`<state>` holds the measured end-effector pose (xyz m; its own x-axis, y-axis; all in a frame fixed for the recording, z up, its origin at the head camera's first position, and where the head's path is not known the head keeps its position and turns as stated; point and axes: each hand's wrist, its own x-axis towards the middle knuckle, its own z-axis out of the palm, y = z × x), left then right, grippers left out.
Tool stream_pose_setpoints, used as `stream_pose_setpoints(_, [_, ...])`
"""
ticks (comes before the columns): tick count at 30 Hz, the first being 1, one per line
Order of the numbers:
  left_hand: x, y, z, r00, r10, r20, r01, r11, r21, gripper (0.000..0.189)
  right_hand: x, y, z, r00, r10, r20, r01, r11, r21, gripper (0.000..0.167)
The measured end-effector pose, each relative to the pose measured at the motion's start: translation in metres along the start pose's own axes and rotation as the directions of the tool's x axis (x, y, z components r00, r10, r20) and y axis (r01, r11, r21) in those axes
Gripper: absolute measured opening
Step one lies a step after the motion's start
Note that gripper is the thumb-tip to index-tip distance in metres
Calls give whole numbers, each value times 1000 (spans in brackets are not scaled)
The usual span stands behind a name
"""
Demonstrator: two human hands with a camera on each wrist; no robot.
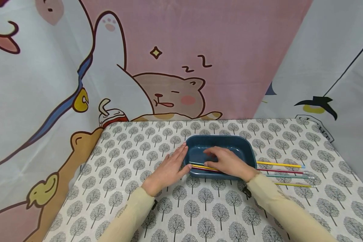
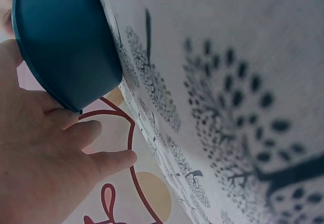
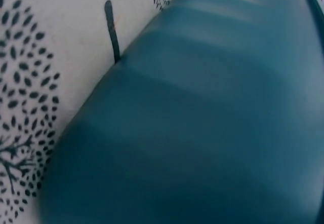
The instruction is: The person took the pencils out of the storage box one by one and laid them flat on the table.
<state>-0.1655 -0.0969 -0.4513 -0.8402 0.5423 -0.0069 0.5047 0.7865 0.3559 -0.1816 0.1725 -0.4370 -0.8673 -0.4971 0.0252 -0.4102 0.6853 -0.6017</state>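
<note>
the left hand (image 1: 169, 169) lies with straight fingers against the near-left end of a deep blue, smooth, softly shiny box (image 1: 219, 136); its thumb spreads apart at the rim. the box is an oblong with rounded corners and sloping walls, its long axis running left to right, from the left fingertips to the right wrist.

the right hand (image 1: 227, 163) reaches inside, its thumb and forefinger bent with a narrow gap between; whether the fingers hold anything cannot be told. just left of and below that thumb, slim, straight sticks (image 1: 204, 166) lie along the near wall, their left ends by the left thumb.

right of the right fingers, past the wrist, a yellow stick (image 1: 281, 164) with a pale blue end, a dark red stick (image 1: 281, 171), a grey-teal stick (image 1: 287, 176) and an olive-yellow stick (image 1: 293, 184) point rightward, nearly parallel. beneath the hands spreads matte cloth (image 1: 196, 228) printed with trees.
</note>
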Motion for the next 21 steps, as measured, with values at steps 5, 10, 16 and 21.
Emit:
stream_pose_setpoints(5, [0,0,0,1000,1,2,-1,1000,-2,78,5,0,4,999,-4,37,5,1000,-24,49])
stream_pose_setpoints(10, [0,0,0,1000,-4,7,4,1000,-3,78,8,-1,7,996,16,84,-12,999,-45,46])
stream_pose_setpoints(16, [0,1,-1,1000,-1,0,1,1000,-9,76,13,-1,8,992,37,124,-31,998,-52,39])
stream_pose_setpoints(21, [0,1,0,1000,1,-1,-1,1000,-5,77,16,1,8,988,28,152,-21,998,-52,33])
